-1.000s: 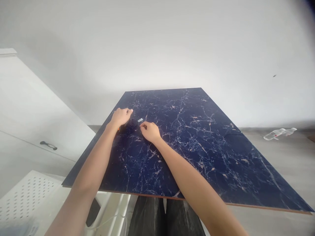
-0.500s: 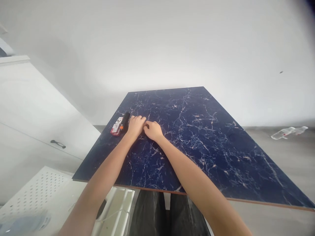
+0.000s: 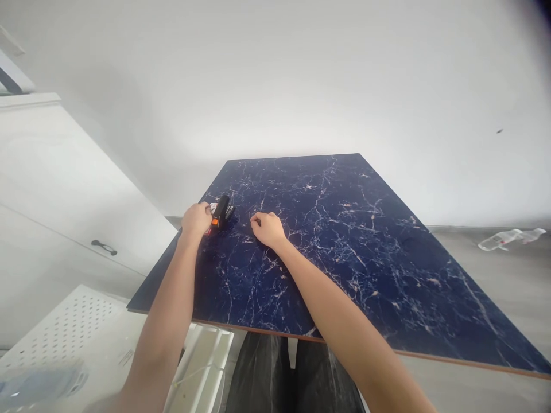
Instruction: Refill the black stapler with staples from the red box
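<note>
A dark blue marbled slab (image 3: 344, 246) lies flat in front of me as a tabletop. Near its left edge sits a small black stapler (image 3: 221, 212) with an orange end, partly on top of a small red and white box (image 3: 210, 218). My left hand (image 3: 196, 219) is curled closed against the stapler's near end and covers most of the box. My right hand (image 3: 267, 228) rests on the slab a little to the right, fingers curled into a loose fist; whether anything is in it I cannot see.
A white cabinet (image 3: 64, 201) with a dark handle (image 3: 104, 247) stands at the left. A white perforated panel (image 3: 64, 327) lies below the slab's left corner. Clear plastic bottles (image 3: 510, 237) lie on the grey floor at the right. My dark-trousered legs (image 3: 293, 373) are under the slab's near edge.
My left hand moved left, away from my right hand, to the stapler and box. The stapler now sits turned, with its orange end showing. My right hand stayed put.
</note>
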The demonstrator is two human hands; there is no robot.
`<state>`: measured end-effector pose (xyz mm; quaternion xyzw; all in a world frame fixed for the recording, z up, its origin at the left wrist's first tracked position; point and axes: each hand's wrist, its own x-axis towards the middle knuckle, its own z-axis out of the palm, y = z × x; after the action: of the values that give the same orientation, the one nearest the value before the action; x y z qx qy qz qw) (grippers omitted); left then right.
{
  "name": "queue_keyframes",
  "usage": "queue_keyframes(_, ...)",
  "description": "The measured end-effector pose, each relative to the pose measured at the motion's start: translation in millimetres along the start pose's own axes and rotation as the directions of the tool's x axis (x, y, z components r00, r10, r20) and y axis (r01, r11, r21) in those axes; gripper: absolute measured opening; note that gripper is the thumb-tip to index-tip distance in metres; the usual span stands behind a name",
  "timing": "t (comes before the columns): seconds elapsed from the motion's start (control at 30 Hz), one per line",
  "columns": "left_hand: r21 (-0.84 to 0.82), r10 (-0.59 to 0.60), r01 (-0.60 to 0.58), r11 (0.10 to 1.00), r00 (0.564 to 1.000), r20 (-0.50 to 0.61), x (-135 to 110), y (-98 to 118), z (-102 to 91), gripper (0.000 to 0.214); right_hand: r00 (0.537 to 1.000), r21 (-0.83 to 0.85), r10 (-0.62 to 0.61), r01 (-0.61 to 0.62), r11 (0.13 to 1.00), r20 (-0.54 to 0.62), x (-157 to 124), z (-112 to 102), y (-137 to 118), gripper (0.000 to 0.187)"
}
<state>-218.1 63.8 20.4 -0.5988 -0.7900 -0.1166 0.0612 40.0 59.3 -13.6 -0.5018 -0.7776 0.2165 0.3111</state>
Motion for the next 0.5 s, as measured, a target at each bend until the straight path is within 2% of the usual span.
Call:
queue_keyframes(0.13, 0.011, 0.040, -0.042, 0.999, 0.992, 0.116, 1, -1, 0.0, 0.038, 1.000, -0.001, -0.005, 0.005, 1.000, 0.004, 0, 0, 0, 0.025)
queue_keyframes(0.27, 0.050, -0.012, 0.007, 0.999, 0.995, 0.103, -1, 0, -0.7, 0.034, 1.000, -0.004, -0.006, 0.006, 1.000, 0.006, 0, 1, 0, 0.026)
queue_keyframes(0.33, 0.052, -0.032, 0.031, 0.998, 0.999, 0.026, -2, 3, -3.8, 0.039, 1.000, -0.005, -0.006, 0.006, 1.000, 0.004, 0, 1, 0, 0.027)
queue_keyframes(0.4, 0.028, -0.017, 0.021, 0.999, 0.993, -0.115, -4, 9, -9.1, 0.043, 1.000, -0.005, -0.003, 0.003, 1.000, 0.007, 0, 1, 0, 0.027)
queue_keyframes(0.5, -0.026, 0.060, -0.072, 0.997, 0.945, -0.321, -8, 24, -17.1, 0.043, 1.000, -0.003, -0.005, 0.005, 1.000, 0.005, 0, 2, 0, 0.027)
